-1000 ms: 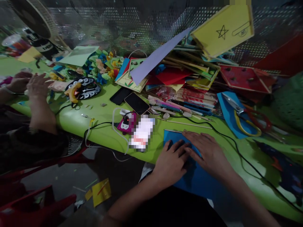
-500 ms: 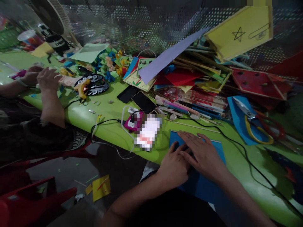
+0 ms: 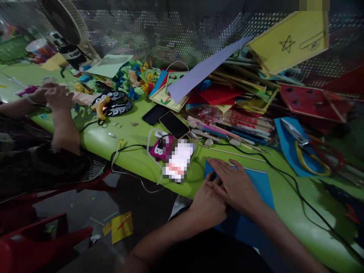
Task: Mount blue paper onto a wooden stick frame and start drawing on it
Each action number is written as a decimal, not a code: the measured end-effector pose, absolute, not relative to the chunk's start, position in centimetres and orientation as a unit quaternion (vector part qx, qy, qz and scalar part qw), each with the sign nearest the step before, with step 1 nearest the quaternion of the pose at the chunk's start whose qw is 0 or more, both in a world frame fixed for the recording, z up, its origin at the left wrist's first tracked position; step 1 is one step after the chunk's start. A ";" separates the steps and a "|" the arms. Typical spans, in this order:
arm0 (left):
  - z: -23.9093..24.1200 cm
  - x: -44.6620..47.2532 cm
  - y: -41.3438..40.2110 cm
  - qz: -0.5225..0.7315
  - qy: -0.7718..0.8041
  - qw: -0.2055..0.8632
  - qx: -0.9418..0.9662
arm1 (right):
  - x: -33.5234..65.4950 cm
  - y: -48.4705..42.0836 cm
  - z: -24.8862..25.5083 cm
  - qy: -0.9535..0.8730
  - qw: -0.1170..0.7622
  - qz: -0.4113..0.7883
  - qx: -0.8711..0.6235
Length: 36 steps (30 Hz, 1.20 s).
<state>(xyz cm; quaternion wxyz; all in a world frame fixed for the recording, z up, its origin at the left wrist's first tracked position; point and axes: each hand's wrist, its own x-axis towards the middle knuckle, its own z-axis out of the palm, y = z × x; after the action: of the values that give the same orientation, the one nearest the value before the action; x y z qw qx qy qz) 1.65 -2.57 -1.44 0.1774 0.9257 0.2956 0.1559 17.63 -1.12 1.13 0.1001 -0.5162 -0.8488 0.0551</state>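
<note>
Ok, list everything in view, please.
Blue sheet: 1, blue, under both hands
Stick: 1, pale, along the sheet's far edge
Table: 1, green, across the view
Lit phone: 1, white screen, left of blue sheet
Dark phones: 2, black, centre
Power strip: 1, magenta, beside lit phone
Pens: several, mixed, right of dark phones
Scissors: at least 1, yellow handle, right
Long sheet: 1, purple, centre back
Star board: 1, yellow, back right
Paper scraps: many, mixed, back left
Fan: 1, grey, back left
Chair: at least 1, red, lower left
Co-worker's hands: 2, bare, far left
Left hand: 1, bare, on blue sheet
Right hand: 1, bare, overlapping left hand
</note>
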 end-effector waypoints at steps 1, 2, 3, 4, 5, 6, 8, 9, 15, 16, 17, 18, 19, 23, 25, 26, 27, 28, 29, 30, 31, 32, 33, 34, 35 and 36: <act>-1.5 1.7 -2.6 0.160 0.294 0.179 0.925 | 17.5 -1.2 1.1 -0.847 0.104 0.054 -0.519; -1.6 1.7 -2.6 0.163 0.294 0.179 0.925 | 17.5 -1.3 1.1 -0.845 0.107 0.054 -0.521; -1.7 1.7 -2.6 0.163 0.295 0.178 0.924 | 17.4 -1.3 1.1 -0.843 0.107 0.057 -0.524; -1.7 1.7 -2.6 0.161 0.297 0.177 0.924 | 17.3 -1.4 1.1 -0.842 0.105 0.062 -0.526; -1.7 1.7 -2.6 0.160 0.300 0.175 0.924 | 17.3 -1.4 1.2 -0.842 0.102 0.068 -0.526; -1.7 1.7 -2.6 0.158 0.303 0.175 0.923 | 17.4 -1.5 1.2 -0.843 0.099 0.074 -0.523; -1.5 1.6 -2.5 0.159 0.308 0.180 0.921 | 17.8 -1.8 1.3 -0.846 0.103 0.078 -0.518; -1.4 1.6 -2.5 0.158 0.309 0.187 0.919 | 18.3 -2.0 1.3 -0.844 0.110 0.075 -0.519; -0.9 1.2 -2.4 0.162 0.299 0.190 0.921 | 24.3 -5.3 0.6 -0.795 0.132 -0.001 -0.593; -0.8 1.2 -2.4 0.162 0.300 0.186 0.921 | 25.3 -5.7 0.5 -0.787 0.128 -0.010 -0.604; -0.7 1.2 -2.4 0.161 0.301 0.183 0.922 | 26.2 -6.1 0.3 -0.786 0.126 -0.011 -0.605; -0.6 1.2 -2.4 0.160 0.303 0.181 0.922 | 26.8 -6.5 0.2 -0.786 0.126 -0.009 -0.606; -0.5 1.2 -2.3 0.158 0.304 0.180 0.922 | 27.2 -6.8 0.1 -0.787 0.129 -0.004 -0.603; -0.3 1.4 -2.3 0.153 0.318 0.183 0.917 | 26.4 -8.8 -0.4 -0.804 0.129 0.020 -0.580; -0.3 1.4 -2.4 0.159 0.324 0.188 0.914 | 25.5 -10.6 -0.2 -0.816 0.109 0.034 -0.566; -0.4 1.4 -2.4 0.164 0.325 0.190 0.912 | 25.1 -11.6 0.2 -0.820 0.102 0.043 -0.561; -0.5 1.4 -2.4 0.169 0.326 0.190 0.911 | 24.9 -12.8 0.8 -0.824 0.096 0.059 -0.556; -0.5 1.5 -2.4 0.174 0.326 0.190 0.910 | 24.8 -13.9 1.5 -0.831 0.087 0.089 -0.543; -0.6 1.5 -2.3 0.178 0.327 0.188 0.909 | 24.9 -14.9 2.4 -0.838 0.084 0.125 -0.524; -0.6 1.5 -2.3 0.179 0.328 0.185 0.909 | 25.2 -15.7 3.4 -0.852 0.082 0.169 -0.489; -0.6 1.5 -2.3 0.179 0.329 0.182 0.909 | 25.5 -16.2 4.2 -0.857 0.073 0.218 -0.461; -0.6 1.5 -2.3 0.178 0.330 0.179 0.910 | 25.9 -16.5 5.0 -0.853 0.067 0.251 -0.452; -0.6 1.5 -2.3 0.175 0.331 0.177 0.910 | 26.2 -16.5 5.4 -0.845 0.062 0.268 -0.458; -0.5 1.5 -2.2 0.172 0.331 0.176 0.911 | 26.5 -16.2 5.5 -0.832 0.068 0.263 -0.484; -0.5 1.6 -2.3 0.170 0.331 0.176 0.911 | 26.7 -15.7 5.3 -0.818 0.078 0.247 -0.514; -0.5 1.6 -2.3 0.170 0.331 0.176 0.911 | 26.8 -15.2 4.9 -0.806 0.088 0.227 -0.540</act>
<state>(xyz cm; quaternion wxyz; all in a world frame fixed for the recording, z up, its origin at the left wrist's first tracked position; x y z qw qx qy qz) 1.56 -2.27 -0.48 0.1761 0.9114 0.3312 0.1696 26.76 -15.20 4.89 0.0882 -0.5401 -0.8057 0.2266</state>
